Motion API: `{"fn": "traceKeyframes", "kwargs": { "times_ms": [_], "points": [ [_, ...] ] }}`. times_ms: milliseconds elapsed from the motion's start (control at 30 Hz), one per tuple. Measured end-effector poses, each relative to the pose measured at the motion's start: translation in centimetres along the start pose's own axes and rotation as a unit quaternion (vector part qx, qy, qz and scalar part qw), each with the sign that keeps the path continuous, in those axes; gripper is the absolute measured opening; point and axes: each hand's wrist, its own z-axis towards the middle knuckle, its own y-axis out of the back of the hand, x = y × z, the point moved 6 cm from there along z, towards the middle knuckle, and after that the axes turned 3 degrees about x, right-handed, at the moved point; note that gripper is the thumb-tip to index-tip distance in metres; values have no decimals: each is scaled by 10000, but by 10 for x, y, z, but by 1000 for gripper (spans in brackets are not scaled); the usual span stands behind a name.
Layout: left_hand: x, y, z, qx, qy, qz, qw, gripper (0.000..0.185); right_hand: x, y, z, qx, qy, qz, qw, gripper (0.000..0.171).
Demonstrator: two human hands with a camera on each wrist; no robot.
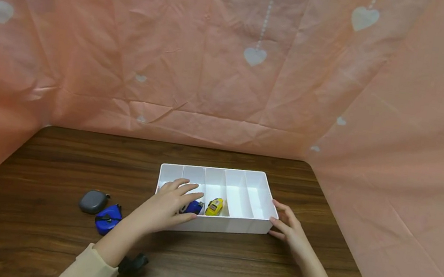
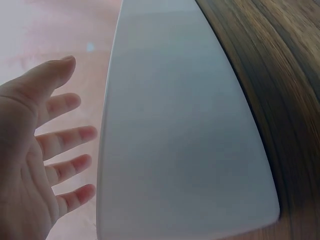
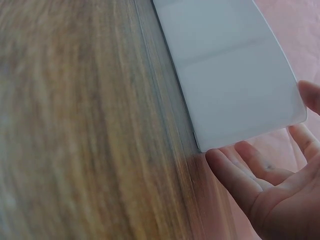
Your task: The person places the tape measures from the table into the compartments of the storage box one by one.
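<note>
A white box (image 1: 235, 225) with several side-by-side compartments sits on the table. My left hand (image 1: 174, 203) is over its left end, fingers spread and nothing held, hiding much of the leftmost compartment. Partly under those fingers, a blue tape measure (image 1: 194, 207) lies in the second compartment. The third holds a small yellow tape measure (image 1: 214, 207). At the box's right end, my right hand (image 1: 292, 231) holds the corner. In the right wrist view its thumb overlaps the rim of the box (image 3: 240, 85) while the fingertips meet the end wall.
Left of the box, a grey tape measure (image 1: 93, 202) and another blue tape measure (image 1: 109, 219) lie on the brown wooden table (image 1: 212, 265), close to my left forearm. Pink cloth (image 1: 197, 73) with white hearts hangs behind and along both sides.
</note>
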Motion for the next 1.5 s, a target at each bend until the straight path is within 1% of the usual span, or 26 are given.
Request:
{"fn": "traceKeyframes", "kwargs": {
  "times_ms": [133,300,500,833,1133,1500],
  "points": [
    [6,2,-8,31,231,-32,9997,53,0,0,0,3,-37,39,10000,56],
    [13,5,-15,19,444,-44,9990,58,0,0,0,32,-64,87,9999,56],
    [19,10,-23,-27,567,-102,9983,60,-1,0,1,12,-68,52,10000,56],
    [35,19,-41,-93,879,-174,9959,62,-3,0,2,13,8,72,10000,56],
    [49,26,-57,-237,1037,-161,9942,63,-3,2,2,1,-4,78,10000,57],
    [64,30,-72,-270,1411,-67,9896,62,-4,3,3,-14,-48,49,10000,56]
  ]
}}
